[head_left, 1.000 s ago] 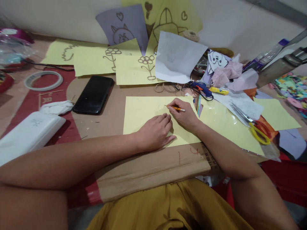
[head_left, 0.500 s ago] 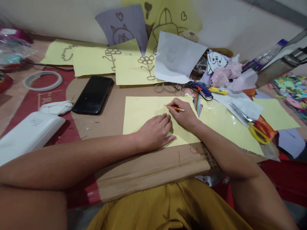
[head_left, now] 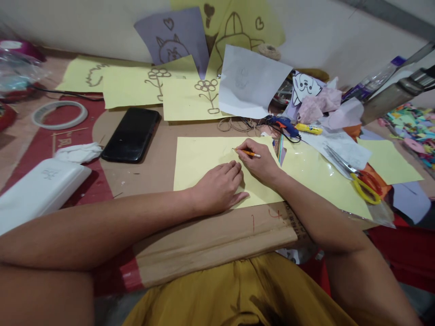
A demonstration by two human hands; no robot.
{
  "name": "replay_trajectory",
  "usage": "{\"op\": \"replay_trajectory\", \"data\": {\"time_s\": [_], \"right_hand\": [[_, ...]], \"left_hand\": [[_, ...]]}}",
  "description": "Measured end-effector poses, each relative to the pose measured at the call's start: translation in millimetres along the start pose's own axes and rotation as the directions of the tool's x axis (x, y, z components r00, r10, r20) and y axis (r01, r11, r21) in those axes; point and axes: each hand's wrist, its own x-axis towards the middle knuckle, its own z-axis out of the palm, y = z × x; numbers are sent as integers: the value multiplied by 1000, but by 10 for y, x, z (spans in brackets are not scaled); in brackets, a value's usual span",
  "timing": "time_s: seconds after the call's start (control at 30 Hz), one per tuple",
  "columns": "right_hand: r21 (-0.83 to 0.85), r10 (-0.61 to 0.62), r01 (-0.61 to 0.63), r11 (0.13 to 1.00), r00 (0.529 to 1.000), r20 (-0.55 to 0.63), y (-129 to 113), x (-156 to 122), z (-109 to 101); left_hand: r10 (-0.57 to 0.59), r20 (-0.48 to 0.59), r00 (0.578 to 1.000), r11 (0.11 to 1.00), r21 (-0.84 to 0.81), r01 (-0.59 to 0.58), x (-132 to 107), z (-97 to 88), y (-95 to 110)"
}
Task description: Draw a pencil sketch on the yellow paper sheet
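A pale yellow sheet [head_left: 200,158] lies on a brown cardboard board [head_left: 210,235] in front of me. My left hand [head_left: 219,188] rests flat on the sheet's lower part, fingers stretched out, holding nothing. My right hand [head_left: 260,163] is closed around an orange pencil [head_left: 246,152], whose tip touches the sheet near its upper middle.
A black phone [head_left: 132,134] lies to the left, with a tape ring [head_left: 59,114] and a white case [head_left: 37,190] farther left. Yellow sheets with flower drawings [head_left: 190,97] lie behind. Yellow-handled scissors [head_left: 365,185], a glue gun [head_left: 283,124] and paper scraps crowd the right.
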Motion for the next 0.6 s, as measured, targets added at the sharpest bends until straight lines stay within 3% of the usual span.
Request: {"op": "replay_trajectory", "data": {"time_s": [0.6], "right_hand": [[11, 12, -12, 1000, 1000, -10, 9, 2, 8]], "left_hand": [[2, 17, 1000, 1000, 19, -2, 4, -8, 1]]}}
